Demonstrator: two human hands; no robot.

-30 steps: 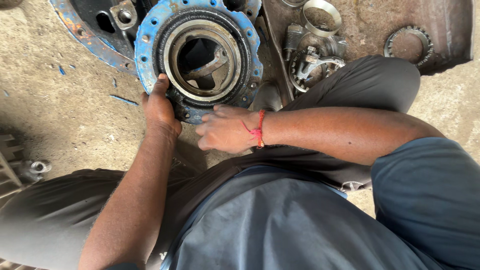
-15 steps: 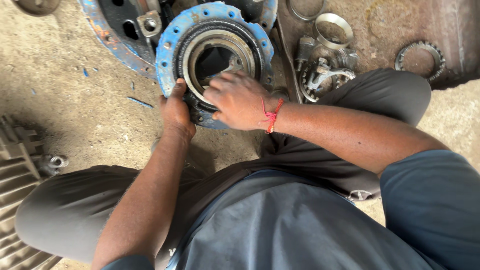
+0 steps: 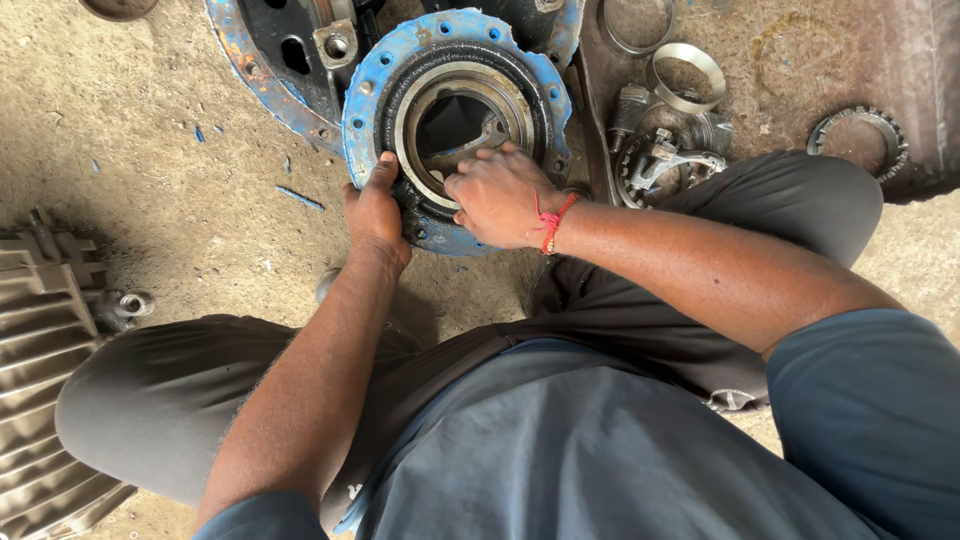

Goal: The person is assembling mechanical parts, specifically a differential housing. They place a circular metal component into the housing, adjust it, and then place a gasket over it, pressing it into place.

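Rough sandy ground [image 3: 150,130], gritty and pale; ribbed grey metal casing [image 3: 40,330] at its left edge; round blue hub [image 3: 455,105] near the top edge, chipped paint, bolt holes round the flange, dark greasy ring inside, leaning against a bigger blue plate [image 3: 250,60]; left hand [image 3: 375,210] grips the hub's lower-left rim, fingers curled over it; right hand [image 3: 500,195] on the inner ring, fingers bent and pressed together, red thread at wrist; shiny steel ring [image 3: 688,75] and toothed bearing cage [image 3: 860,140] toward the top right corner.

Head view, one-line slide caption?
Left hand grips blue flanged hub on the ground; right hand reaches inside its steel ring.
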